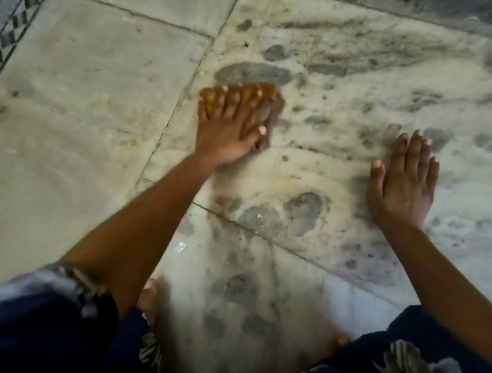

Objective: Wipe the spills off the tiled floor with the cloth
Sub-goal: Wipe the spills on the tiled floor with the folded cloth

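Pressing the cloth beneath flat-fingered left hand; right hand splayed on tiled floor

No legible text, labels, brands or numbers anywhere. Far-left border strip of tiled floor: diamond pattern only, no characters. Visible part of cloth: unmarked. Near-edge clothing print: stripes, no lettering.

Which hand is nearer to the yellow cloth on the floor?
Left. The left hand presses flat on the cloth, fingers spread over it; the right hand rests on the tiled floor, apart, to its right.
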{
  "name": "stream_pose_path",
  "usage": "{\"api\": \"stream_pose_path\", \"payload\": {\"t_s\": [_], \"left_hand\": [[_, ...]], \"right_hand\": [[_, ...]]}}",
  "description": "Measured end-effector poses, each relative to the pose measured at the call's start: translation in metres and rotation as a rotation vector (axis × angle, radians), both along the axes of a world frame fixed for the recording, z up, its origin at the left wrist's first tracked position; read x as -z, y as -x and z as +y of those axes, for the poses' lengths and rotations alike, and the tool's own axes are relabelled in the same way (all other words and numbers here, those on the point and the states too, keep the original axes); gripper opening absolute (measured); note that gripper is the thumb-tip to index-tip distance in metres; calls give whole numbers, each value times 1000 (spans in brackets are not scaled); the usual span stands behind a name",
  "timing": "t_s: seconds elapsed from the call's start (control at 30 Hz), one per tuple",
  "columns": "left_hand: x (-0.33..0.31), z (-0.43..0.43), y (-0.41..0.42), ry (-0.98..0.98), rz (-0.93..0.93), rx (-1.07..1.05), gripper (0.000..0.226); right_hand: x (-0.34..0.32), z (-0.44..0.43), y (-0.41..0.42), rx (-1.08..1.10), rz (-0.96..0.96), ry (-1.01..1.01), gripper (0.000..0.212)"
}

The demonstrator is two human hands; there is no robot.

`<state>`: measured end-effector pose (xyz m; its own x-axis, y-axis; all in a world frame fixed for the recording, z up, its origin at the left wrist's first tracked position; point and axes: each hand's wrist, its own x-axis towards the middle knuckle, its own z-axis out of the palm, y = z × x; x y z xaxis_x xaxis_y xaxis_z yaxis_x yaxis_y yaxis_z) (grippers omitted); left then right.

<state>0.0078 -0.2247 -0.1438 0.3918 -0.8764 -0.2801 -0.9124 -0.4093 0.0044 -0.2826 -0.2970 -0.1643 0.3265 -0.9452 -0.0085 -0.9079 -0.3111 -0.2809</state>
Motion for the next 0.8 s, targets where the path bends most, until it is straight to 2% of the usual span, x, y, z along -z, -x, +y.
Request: {"api": "stream_pose_path", "payload": {"t_s": [0.13, 0.23, 0.3, 0.4, 0.53, 0.67, 0.8], "left_hand": [[-3, 101, 46, 86, 70, 255, 71], [0, 140, 19, 71, 79, 253, 71], [1, 112, -8, 44, 44, 200, 73], [4, 29, -39, 3, -6, 12, 74], [-1, -40, -53, 6, 53, -163, 69], [4, 22, 3, 63, 23, -46, 72], [3, 117, 66, 123, 99, 162, 70]], "right_hand": [[5, -1, 4, -19, 24, -22, 71], [6, -1, 3, -11, 17, -21, 71], [6, -1, 3, -8, 17, -19, 70], [7, -1, 4, -7, 19, -32, 70], [4, -3, 5, -11, 7, -32, 70], [4, -2, 6, -15, 19, -43, 69], [2, -2, 5, -14, 30, -62, 68]]}}
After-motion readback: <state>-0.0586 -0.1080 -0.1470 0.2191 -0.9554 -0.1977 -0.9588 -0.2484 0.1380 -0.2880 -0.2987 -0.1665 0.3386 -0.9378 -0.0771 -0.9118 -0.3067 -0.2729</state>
